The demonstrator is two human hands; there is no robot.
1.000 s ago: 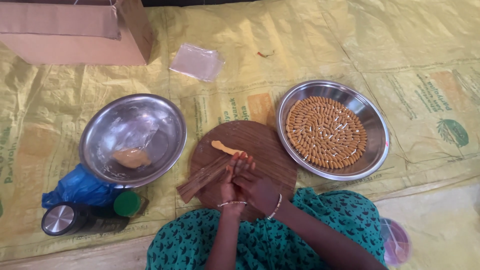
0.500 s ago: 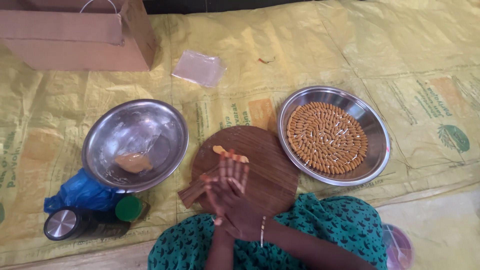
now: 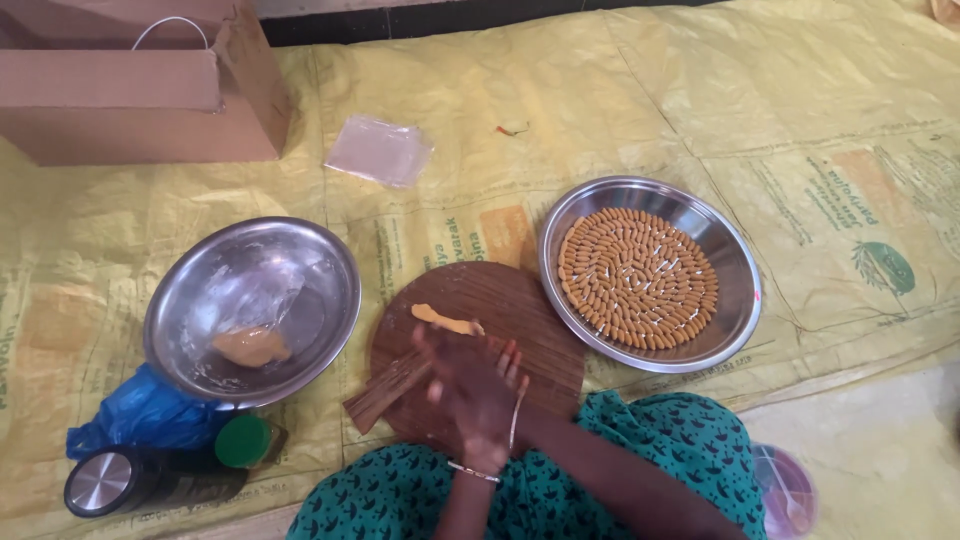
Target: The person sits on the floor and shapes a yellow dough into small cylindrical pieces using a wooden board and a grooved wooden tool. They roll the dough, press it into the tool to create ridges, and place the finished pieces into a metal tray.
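My two hands meet palm to palm over the near part of a round wooden board, left hand against right hand, fingers loosely spread; motion blur hides whether anything sits between them. A strip of orange dough lies on the board just beyond my fingertips. Left of the board, a steel bowl holds a dough lump. To the right, a steel plate is filled with rings of small shaped pieces.
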